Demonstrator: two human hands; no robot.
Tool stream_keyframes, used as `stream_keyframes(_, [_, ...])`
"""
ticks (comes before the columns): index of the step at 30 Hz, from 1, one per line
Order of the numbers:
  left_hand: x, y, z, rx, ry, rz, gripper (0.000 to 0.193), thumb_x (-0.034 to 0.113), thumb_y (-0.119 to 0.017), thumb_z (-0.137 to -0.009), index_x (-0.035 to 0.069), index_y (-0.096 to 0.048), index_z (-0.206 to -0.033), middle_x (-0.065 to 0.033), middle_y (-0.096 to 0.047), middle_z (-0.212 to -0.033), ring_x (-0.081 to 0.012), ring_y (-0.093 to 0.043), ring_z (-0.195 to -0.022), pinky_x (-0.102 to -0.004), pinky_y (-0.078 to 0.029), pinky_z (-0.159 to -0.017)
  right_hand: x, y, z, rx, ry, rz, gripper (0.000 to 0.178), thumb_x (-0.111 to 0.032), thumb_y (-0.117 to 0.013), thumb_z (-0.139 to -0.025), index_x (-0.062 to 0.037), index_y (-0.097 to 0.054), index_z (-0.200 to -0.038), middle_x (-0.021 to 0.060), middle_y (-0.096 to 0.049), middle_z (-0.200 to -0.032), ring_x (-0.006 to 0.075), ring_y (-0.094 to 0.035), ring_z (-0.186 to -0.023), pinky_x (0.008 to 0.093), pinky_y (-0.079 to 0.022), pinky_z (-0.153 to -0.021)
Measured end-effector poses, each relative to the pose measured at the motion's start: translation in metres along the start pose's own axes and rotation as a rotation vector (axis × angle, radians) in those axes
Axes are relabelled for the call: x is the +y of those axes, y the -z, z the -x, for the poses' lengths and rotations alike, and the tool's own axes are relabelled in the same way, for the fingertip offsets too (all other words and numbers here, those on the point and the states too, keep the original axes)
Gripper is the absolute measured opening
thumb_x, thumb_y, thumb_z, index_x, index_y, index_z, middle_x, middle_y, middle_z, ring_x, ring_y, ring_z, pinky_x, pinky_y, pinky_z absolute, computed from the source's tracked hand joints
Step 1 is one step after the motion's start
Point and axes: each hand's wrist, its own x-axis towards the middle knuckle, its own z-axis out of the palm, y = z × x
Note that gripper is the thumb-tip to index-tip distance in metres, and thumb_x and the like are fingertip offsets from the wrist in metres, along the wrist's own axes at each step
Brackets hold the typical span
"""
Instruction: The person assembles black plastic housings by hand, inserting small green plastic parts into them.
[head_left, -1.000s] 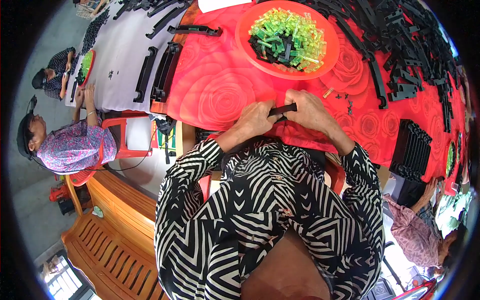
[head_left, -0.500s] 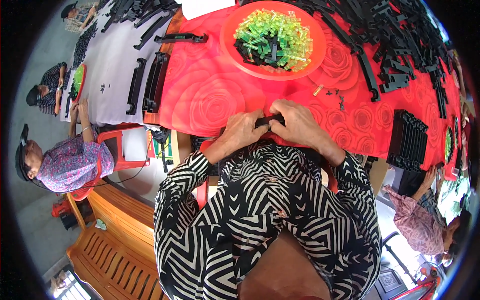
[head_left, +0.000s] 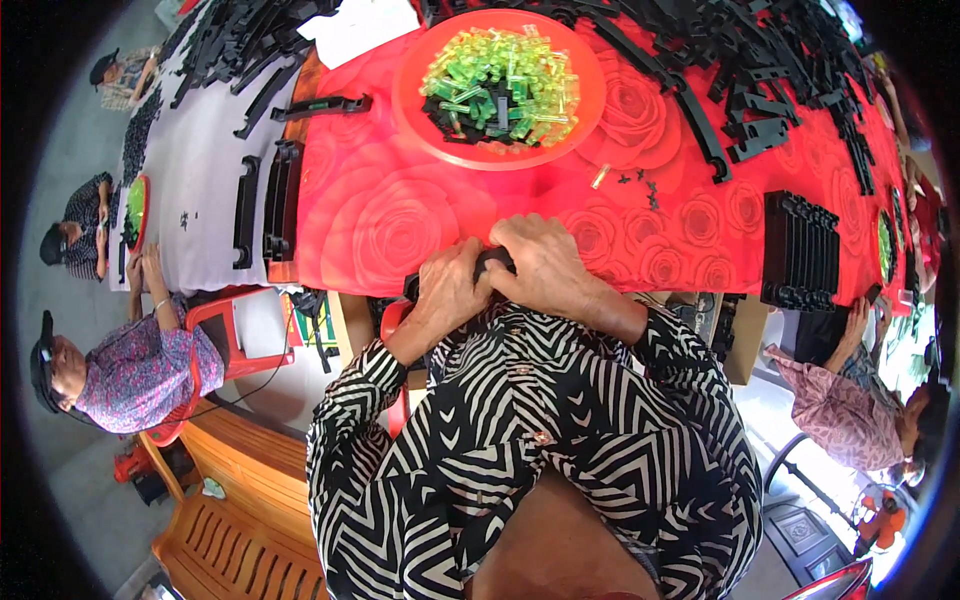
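Both my hands meet at the front edge of the red tablecloth, just before my body. My left hand [head_left: 449,288] is closed round a long black plastic strip [head_left: 494,262], one end of which pokes out past that hand. From above, my right hand [head_left: 548,268] grips the same strip, its fingers curled and its thumb close to my left thumb. Most of the strip is hidden under my fingers. Beyond my hands, a round red tray [head_left: 412,120] holds a heap of yellow-green clear plastic pieces [head_left: 505,75] with small black parts among them.
Loose black strips [head_left: 770,75] pile up at the far right. Stacked black strips stand at the right edge [head_left: 800,250] and left [head_left: 283,200]. Small black bits [head_left: 648,188] lie on the cloth. White paper [head_left: 360,28] lies at the back. Co-workers sit at left and right.
The whole view has shifted, with the tray and cloth now further left and lower. My hands have closed further over the black strip, which shows less between them.
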Motion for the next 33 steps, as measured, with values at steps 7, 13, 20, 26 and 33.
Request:
stream_keyframes(7, [-0.0098, -0.0051, -0.001, -0.018, 0.024, 0.005, 0.028, 0.02, -0.061, -0.077, -0.001, -0.054, -0.096, -0.0255, -0.062, -0.077, -0.0433, -0.062, -0.074, -0.0512, -0.047, -0.063, -0.0004, -0.0049, -0.0018, -0.02, -0.021, 0.015, 0.034, -0.029, -0.061, -0.075, -0.0028, -0.058, -0.096, 0.016, -0.062, -0.09, 0.0336, -0.058, -0.087, 0.0485, -0.042, -0.074])
stream_keyframes(13, [-0.0053, -0.005, 0.0012, -0.037, 0.057, -0.084, 0.028, 0.02, -0.062, -0.077, -0.001, -0.053, -0.093, -0.0259, -0.061, -0.078, -0.0433, -0.061, -0.075, -0.0504, -0.047, -0.063, 0.0015, -0.0079, 0.0008, 0.066, 0.03, 0.026, 0.03, -0.024, -0.065, -0.074, -0.0034, -0.056, -0.093, 0.0147, -0.061, -0.085, 0.0336, -0.058, -0.082, 0.0458, -0.043, -0.071])
stream_keyframes(20, [-0.0081, -0.0086, 0.0046, 0.026, 0.025, 0.011, 0.025, 0.021, -0.061, -0.079, 0.0, -0.05, -0.088, -0.0243, -0.059, -0.077, -0.043, -0.06, -0.073, -0.05, -0.045, -0.061, -0.0039, -0.0038, -0.0016, 0.067, 0.057, 0.041, 0.036, -0.026, -0.062, -0.07, -0.001, -0.057, -0.095, 0.0157, -0.062, -0.085, 0.0323, -0.06, -0.081, 0.0461, -0.043, -0.071])
stream_keyframes(26, [-0.0074, -0.0092, 0.0016, 0.017, 0.05, 0.04, 0.025, 0.023, -0.06, -0.078, 0.001, -0.051, -0.086, -0.0222, -0.06, -0.075, -0.0416, -0.06, -0.071, -0.0495, -0.045, -0.059, -0.0041, -0.0037, -0.0026, 0.097, 0.069, 0.058, 0.036, -0.026, -0.063, -0.067, -0.0016, -0.056, -0.093, 0.0147, -0.062, -0.084, 0.0315, -0.06, -0.079, 0.0452, -0.043, -0.069])
stream_keyframes(33, [-0.0052, -0.0086, -0.0011, 0.035, 0.058, 0.041, 0.021, 0.021, -0.059, -0.077, 0.002, -0.051, -0.083, -0.0219, -0.06, -0.073, -0.0413, -0.061, -0.069, -0.0493, -0.045, -0.057, -0.0042, -0.0037, -0.0058, 0.111, 0.09, 0.065, 0.036, -0.025, -0.067, -0.069, -0.0042, -0.057, -0.095, 0.0131, -0.061, -0.082, 0.0305, -0.059, -0.077, 0.0435, -0.043, -0.069])
